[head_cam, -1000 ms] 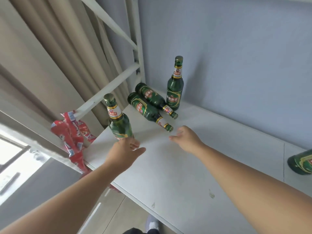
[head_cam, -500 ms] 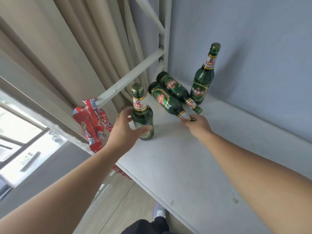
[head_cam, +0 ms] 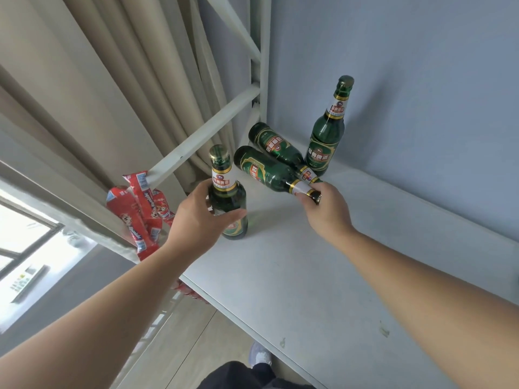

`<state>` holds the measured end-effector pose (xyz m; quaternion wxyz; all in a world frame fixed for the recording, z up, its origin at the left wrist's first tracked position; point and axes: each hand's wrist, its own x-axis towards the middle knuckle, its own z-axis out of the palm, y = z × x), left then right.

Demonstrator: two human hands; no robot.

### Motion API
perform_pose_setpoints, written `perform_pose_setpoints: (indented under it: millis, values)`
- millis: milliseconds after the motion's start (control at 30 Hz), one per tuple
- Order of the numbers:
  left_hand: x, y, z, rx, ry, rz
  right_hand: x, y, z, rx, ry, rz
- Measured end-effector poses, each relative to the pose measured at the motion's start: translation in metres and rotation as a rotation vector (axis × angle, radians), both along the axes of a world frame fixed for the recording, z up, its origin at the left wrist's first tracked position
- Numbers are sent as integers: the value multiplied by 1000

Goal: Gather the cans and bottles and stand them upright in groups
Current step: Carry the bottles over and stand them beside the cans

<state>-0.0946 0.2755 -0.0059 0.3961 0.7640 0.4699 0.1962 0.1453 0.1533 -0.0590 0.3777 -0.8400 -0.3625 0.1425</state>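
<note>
Nearest me, my shoe [head_cam: 259, 356] shows on the floor below the edge of the white bench [head_cam: 295, 276]. Both my arms reach out over the bench.

My left hand [head_cam: 193, 220] is wrapped round the body of a green bottle [head_cam: 228, 192] that stands upright near the bench's left edge, thumb across its front and fingers curled behind it. Left of that hand, a bunch of red packets [head_cam: 140, 211] hangs off the side of the bench.

My right hand [head_cam: 328, 213] pinches the neck of a lying bottle [head_cam: 264, 171] right at its cap end, fingertips closed over the white neck label. This bottle's base points away to the left, just beyond the upright one in my left hand. Whether its neck is lifted off the bench I cannot tell.

Beyond it and touching it lies a second lying bottle [head_cam: 276, 146], pointing the same way, its neck just past my right fingers.

Farther still, beyond my right hand, a far bottle [head_cam: 325, 141] stands upright close to the blue wall [head_cam: 421, 94]. A white frame rail [head_cam: 207, 133] and a beige curtain [head_cam: 118, 80] are beyond my left hand.
</note>
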Motion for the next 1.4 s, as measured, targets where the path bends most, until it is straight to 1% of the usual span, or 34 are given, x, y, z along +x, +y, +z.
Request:
perform_pose_setpoints:
  millis: [133,200,300,433,600,733,867,1000,1333,1400]
  values:
    - [2,0,4,17,4,-10,0,2,34,13,-162,45]
    - [4,0,8,26,4,-15,0,4,53,11,-208,74]
    - [6,-1,13,22,4,-28,2,8,75,10,-187,103]
    - [9,-3,16,16,1,-45,10,8,111,32,-145,52]
    - [18,-19,21,30,6,-83,30,-22,146,-10,-227,97]
    - [41,-40,31,58,26,-149,41,-66,160,-74,-261,134]
    - [71,-68,40,63,7,-263,52,-122,172,-143,-277,105]
    - [109,-104,47,81,10,-377,68,-184,186,-168,-268,10]
    - [188,-230,55,9,-55,-624,88,-340,217,-128,-211,-258]
    - [200,-254,54,-14,-66,-666,91,-368,218,-134,-227,-302]
